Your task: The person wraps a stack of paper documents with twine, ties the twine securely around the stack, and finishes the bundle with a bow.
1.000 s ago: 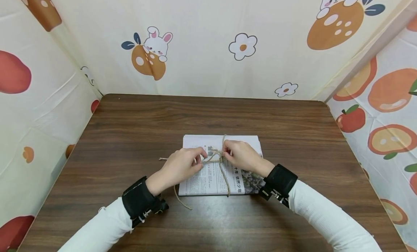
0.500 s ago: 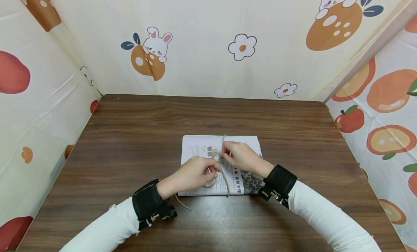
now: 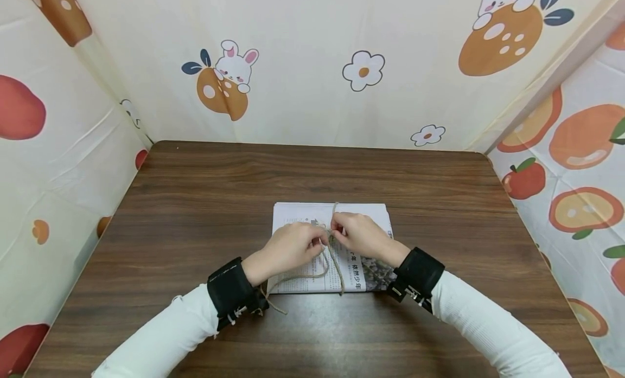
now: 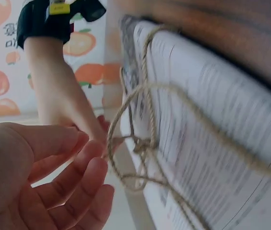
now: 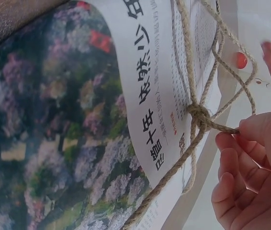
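A stack of folded newspapers [image 3: 312, 211] lies on the table, bound by twine [image 5: 185, 43] that crosses its top. The strands meet in a knot [image 5: 200, 115] near the middle. My right hand [image 5: 255, 172] pinches a piece of twine just beside this knot between thumb and forefinger. Close to the right hand is my left hand [image 3: 295, 245], over the left part of the stack. Its fingers are relaxed and bent in the left wrist view, with a loose twine loop [image 4: 113, 129] right at the fingertips and nothing held.
A loose twine end [image 3: 278, 310] trails over the stack's front left corner onto the brown wooden table [image 3: 322, 334]. Black wrist straps [image 3: 229, 291] with small cameras sit on both wrists. Printed cloth walls [image 3: 303, 69] stand behind and at both sides of the table.
My left hand has moved right, toward the right hand, and dipped then risen. A twine strand that stretched to the left now curves loosely over the stack's front. My right hand has barely moved.
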{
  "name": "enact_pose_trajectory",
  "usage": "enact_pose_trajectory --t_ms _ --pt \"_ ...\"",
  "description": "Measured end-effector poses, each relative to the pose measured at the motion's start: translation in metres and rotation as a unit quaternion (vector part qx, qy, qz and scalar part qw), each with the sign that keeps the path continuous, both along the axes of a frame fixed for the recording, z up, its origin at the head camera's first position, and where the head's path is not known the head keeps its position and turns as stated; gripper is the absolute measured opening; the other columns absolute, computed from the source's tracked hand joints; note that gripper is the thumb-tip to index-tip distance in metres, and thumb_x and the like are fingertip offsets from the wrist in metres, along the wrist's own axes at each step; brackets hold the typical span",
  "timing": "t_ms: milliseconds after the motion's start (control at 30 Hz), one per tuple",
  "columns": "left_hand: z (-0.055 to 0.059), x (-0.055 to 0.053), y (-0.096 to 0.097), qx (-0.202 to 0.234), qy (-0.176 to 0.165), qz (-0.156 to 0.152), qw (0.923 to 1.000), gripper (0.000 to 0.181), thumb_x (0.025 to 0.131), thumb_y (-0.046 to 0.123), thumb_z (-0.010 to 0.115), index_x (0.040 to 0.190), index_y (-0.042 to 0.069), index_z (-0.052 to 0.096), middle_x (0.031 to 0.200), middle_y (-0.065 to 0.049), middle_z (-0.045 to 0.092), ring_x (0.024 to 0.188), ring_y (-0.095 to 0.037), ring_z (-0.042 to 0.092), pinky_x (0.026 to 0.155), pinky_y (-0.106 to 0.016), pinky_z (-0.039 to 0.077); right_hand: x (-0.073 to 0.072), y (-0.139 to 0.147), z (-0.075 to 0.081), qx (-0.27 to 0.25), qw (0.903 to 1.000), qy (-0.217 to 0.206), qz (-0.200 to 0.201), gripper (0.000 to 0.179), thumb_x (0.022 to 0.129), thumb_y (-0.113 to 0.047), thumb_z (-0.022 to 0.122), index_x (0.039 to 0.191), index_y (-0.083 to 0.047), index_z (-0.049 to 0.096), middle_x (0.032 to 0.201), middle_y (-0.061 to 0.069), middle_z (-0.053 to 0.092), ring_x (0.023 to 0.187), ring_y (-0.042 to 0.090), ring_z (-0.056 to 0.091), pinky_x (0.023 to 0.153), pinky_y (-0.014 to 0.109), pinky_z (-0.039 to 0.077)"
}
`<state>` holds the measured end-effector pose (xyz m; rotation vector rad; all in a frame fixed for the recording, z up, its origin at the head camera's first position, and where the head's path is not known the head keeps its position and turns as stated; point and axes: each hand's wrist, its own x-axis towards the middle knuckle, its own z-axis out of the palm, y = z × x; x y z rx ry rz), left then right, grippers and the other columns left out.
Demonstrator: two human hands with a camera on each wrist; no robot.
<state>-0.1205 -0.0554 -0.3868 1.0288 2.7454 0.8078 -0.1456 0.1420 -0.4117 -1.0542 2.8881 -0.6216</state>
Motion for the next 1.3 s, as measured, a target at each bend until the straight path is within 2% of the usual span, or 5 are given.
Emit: enact_pose_trajectory --t_ms 233,467,867,1067,1300 --pt "0.002 -0.021 0.008 -0.028 0.044 0.051 0.9973 0.005 0.081 0.015 0.065 0.085 0.016 0.068 0.077 0.006 0.060 0.064 -0.006 0.051 0.054 -0.023 0.041 0.000 0.000 -0.001 0.001 0.9999 0.010 0.003 0.009 0.086 -0.011 0.062 0.081 -0.015 0.055 0.074 -0.006 0.056 0.059 0.004 0.046 0.055 0.019 0.039" --pt "0.001 -0.035 0.017 -0.048 0.014 0.042 0.9979 0.004 0.081 0.020 0.067 0.081 0.017 0.068 0.078 0.005 0.061 0.064 -0.007 0.052 0.054 -0.024 0.041 0.000 -0.002 -0.001 0.003 0.9999 0.008 -0.010 0.008 0.085 -0.013 0.064 0.081 -0.015 0.057 0.074 -0.006 0.057 0.059 0.004 0.045 0.054 0.020 0.038" --pt "-0.006 -0.041 0.025 -0.070 -0.004 0.038 0.9968 0.011 0.081 0.024 0.069 0.073 0.018 0.067 0.074 0.005 0.063 0.060 -0.007 0.051 0.053 -0.025 0.041 0.003 -0.001 0.000 -0.006 0.9996 0.016 -0.024 0.008 0.083 -0.012 0.066 0.081 -0.012 0.058 0.073 -0.003 0.058 0.060 0.005 0.048 0.055 0.020 0.040" --pt "-0.010 -0.042 0.025 -0.054 -0.007 0.040 0.9977 0.013 0.082 0.023 0.069 0.071 0.017 0.065 0.069 0.006 0.060 0.057 -0.008 0.048 0.051 -0.023 0.038 0.008 -0.003 0.002 -0.016 0.9982 0.011 -0.057 0.006 0.085 -0.011 0.064 0.082 -0.012 0.058 0.072 -0.004 0.057 0.057 0.004 0.045 0.052 0.019 0.038" --pt "-0.012 -0.042 0.022 -0.043 -0.012 0.041 0.9982 0.012 0.082 0.017 0.068 0.070 0.016 0.064 0.067 0.006 0.056 0.058 -0.008 0.049 0.053 -0.023 0.038 0.021 -0.011 0.008 -0.027 0.9948 -0.029 -0.094 0.007 0.087 -0.012 0.059 0.080 -0.013 0.059 0.069 -0.005 0.059 0.051 0.002 0.043 0.047 0.019 0.036"
